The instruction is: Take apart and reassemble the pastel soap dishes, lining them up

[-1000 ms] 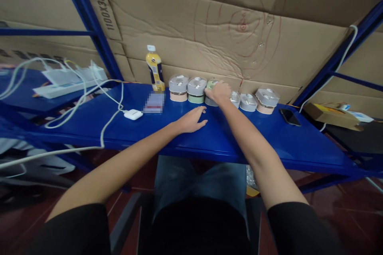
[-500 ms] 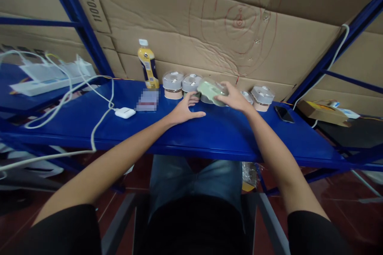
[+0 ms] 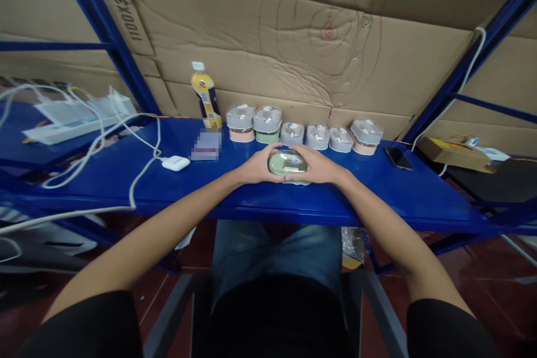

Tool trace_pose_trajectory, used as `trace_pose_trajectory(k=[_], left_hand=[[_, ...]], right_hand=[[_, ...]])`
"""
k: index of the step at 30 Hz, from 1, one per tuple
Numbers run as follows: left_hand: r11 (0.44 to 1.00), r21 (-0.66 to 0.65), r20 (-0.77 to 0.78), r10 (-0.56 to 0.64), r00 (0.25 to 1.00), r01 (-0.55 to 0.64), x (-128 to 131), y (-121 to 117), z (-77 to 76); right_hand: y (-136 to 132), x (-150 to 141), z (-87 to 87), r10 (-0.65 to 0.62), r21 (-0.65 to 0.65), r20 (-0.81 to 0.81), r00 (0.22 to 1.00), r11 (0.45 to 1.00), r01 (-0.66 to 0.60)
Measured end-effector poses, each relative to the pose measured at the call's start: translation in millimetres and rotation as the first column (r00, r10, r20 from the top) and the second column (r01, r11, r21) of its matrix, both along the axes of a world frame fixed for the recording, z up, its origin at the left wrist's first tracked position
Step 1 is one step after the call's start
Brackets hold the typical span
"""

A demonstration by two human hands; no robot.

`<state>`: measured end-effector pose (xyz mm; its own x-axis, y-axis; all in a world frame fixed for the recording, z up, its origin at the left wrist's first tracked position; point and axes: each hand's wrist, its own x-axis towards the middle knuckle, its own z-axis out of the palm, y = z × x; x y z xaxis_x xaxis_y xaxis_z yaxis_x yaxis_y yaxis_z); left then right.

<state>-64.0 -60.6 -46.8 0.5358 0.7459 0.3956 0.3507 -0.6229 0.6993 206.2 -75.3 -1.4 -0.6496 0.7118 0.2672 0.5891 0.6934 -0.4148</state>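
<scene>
A green oval case in clear plastic packaging (image 3: pixel 288 163) is at the middle of the blue table's front part. My left hand (image 3: pixel 260 166) grips its left side, fingers and thumb curved round it. From the right, my right hand (image 3: pixel 315 164) wraps the other side. Behind them stands a row of similar packaged cases: a grey one over a pink one (image 3: pixel 240 123), a grey one over a green one (image 3: pixel 267 124), then single grey cases (image 3: pixel 318 137), and another grey-over-pink stack (image 3: pixel 366 135) at the right end.
A yellow drink bottle (image 3: pixel 206 96) stands left of the row, with a blurred packet (image 3: pixel 206 144) in front. A white earbud case (image 3: pixel 175 163) and cables lie further left. A phone (image 3: pixel 398 158) rests at the right. Cardboard (image 3: pixel 235 22) backs the blue table (image 3: pixel 361 201).
The green case has come from the row toward the table's front, and now lies level between both hands. My left hand has closed on it; my right hand has moved down and nearer.
</scene>
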Motion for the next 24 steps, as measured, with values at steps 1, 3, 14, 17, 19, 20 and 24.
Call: trace_pose_trajectory(k=[1, 3, 14, 17, 19, 20, 24], left_hand=[[1.000, 0.011, -0.012, 0.013, 1.000, -0.013, -1, 0, 0.5], [0.997, 0.058, -0.052, 0.052, 0.997, -0.049, -3, -1, 2.1], [0.973, 0.227, -0.230, 0.087, 0.969, -0.033, -11, -4, 9.9], [0.962, 0.246, -0.194, 0.166, 0.967, -0.116, -27, 10, 9.7], [0.951, 0.247, -0.184, 0.233, 0.955, -0.184, -39, 21, 8.6], [0.946, 0.240, -0.188, 0.263, 0.946, -0.216, -44, 25, 7.6], [0.928, 0.193, -0.225, 0.359, 0.906, -0.319, -56, 38, 1.2]], right_hand=[[-1, 0, -0.8, -0.004, 0.035, -0.017, 1.000, 0.999, 0.004], [-1, 6, -0.6, -0.025, 0.087, -0.066, 0.998, 0.996, 0.030], [16, 90, 2.3, -0.377, -0.141, -0.079, 0.923, 0.921, 0.364], [20, 99, -0.9, -0.360, -0.143, -0.056, 0.931, 0.926, 0.349], [21, 102, -2.1, -0.336, -0.146, -0.016, 0.942, 0.932, 0.331], [22, 103, -2.3, -0.324, -0.146, 0.008, 0.946, 0.936, 0.321], [22, 102, -2.1, -0.290, -0.135, 0.092, 0.952, 0.944, 0.301]])
